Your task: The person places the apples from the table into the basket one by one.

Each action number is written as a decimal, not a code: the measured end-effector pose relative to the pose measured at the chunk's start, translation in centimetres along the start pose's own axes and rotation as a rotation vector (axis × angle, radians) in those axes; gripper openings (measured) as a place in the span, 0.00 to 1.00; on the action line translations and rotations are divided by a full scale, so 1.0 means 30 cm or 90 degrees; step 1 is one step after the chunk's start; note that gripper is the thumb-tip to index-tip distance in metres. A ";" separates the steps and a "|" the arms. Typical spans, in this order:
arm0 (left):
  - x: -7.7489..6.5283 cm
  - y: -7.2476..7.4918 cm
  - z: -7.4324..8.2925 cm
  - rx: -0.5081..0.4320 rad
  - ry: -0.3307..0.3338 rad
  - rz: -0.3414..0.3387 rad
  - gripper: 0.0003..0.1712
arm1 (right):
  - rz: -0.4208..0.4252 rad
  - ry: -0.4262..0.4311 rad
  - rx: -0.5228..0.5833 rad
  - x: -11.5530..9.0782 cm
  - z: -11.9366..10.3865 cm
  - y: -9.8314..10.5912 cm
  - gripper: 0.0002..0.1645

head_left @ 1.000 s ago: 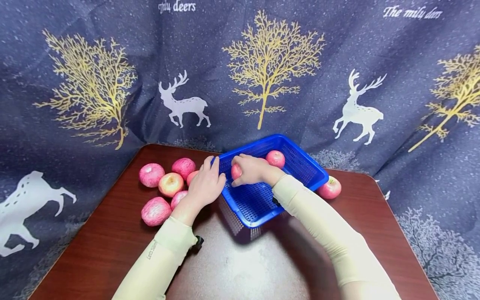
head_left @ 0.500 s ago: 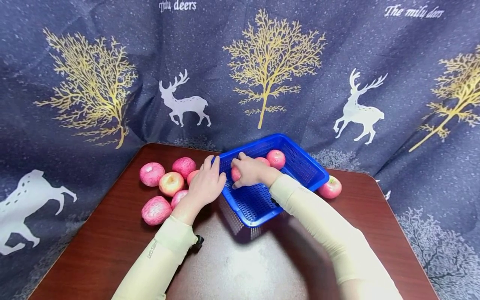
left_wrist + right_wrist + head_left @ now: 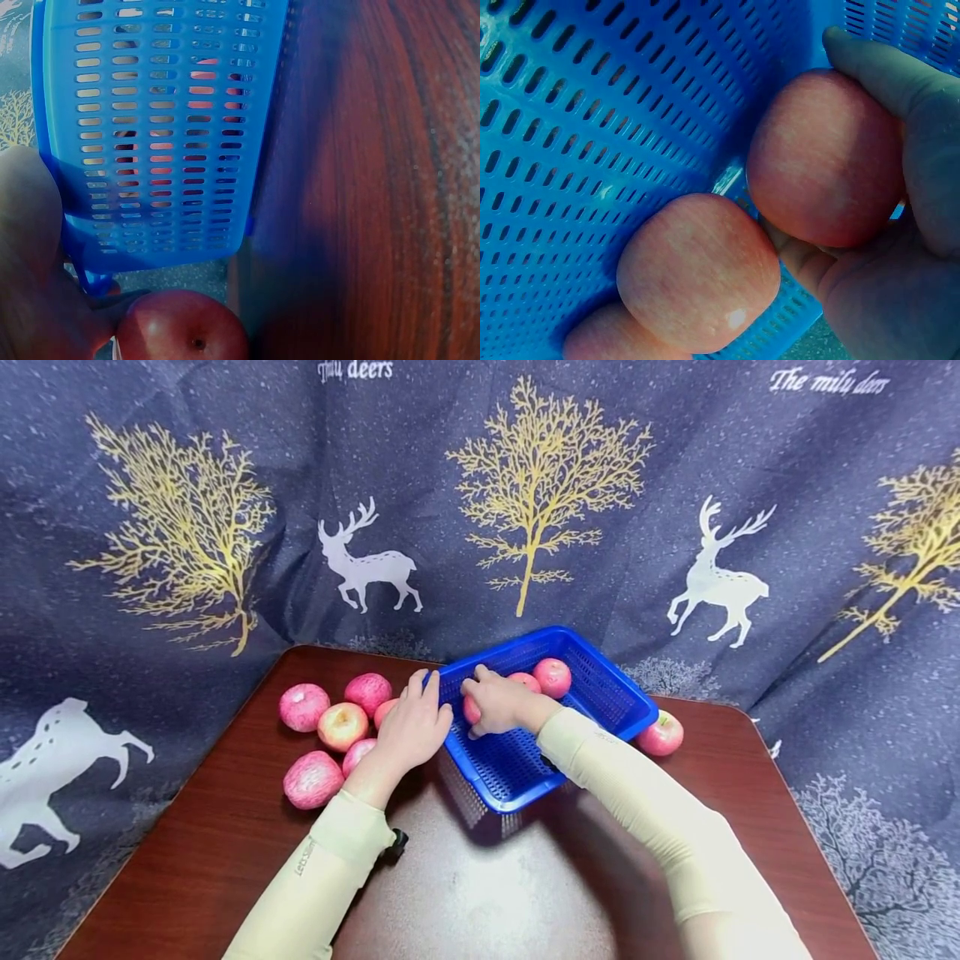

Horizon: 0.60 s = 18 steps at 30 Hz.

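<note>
My right hand reaches into the blue plastic basket and grips a red apple, thumb on one side and fingers on the other. Two more apples lie in the basket along the far wall, the middle apple right beside the held one and another apple beyond it. On the basket's left rim, near the back left corner, my left hand holds the edge between thumb and fingers. Close by that hand, outside the basket, is an apple, partly hidden by the hand in the head view.
Several apples cluster on the brown table left of the basket, among them a yellowish apple and a streaked apple. Another apple sits against the basket's right side. A patterned cloth hangs behind the table.
The right hand has shifted slightly within the basket with the apple in its grasp, and more of the middle apple shows behind it. The left hand stays on the rim.
</note>
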<state>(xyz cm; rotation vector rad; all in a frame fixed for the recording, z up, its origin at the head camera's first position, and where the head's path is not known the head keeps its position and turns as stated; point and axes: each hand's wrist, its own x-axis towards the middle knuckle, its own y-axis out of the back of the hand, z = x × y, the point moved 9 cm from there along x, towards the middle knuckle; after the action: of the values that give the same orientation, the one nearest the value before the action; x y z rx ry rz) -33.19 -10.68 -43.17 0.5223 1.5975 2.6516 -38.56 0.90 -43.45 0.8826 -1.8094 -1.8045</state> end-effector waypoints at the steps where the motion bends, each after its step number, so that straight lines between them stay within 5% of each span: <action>1: 0.000 0.000 0.000 0.001 0.000 0.000 0.39 | -0.001 0.003 -0.006 0.001 -0.001 -0.002 0.44; 18: 0.002 -0.001 0.002 0.000 0.011 -0.013 0.39 | -0.008 0.031 -0.059 0.005 -0.009 -0.027 0.48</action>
<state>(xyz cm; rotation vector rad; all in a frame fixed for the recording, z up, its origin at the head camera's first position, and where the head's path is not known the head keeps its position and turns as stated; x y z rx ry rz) -33.23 -10.61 -43.17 0.4818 1.5973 2.6484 -38.37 0.65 -44.25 0.8968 -1.6796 -1.8427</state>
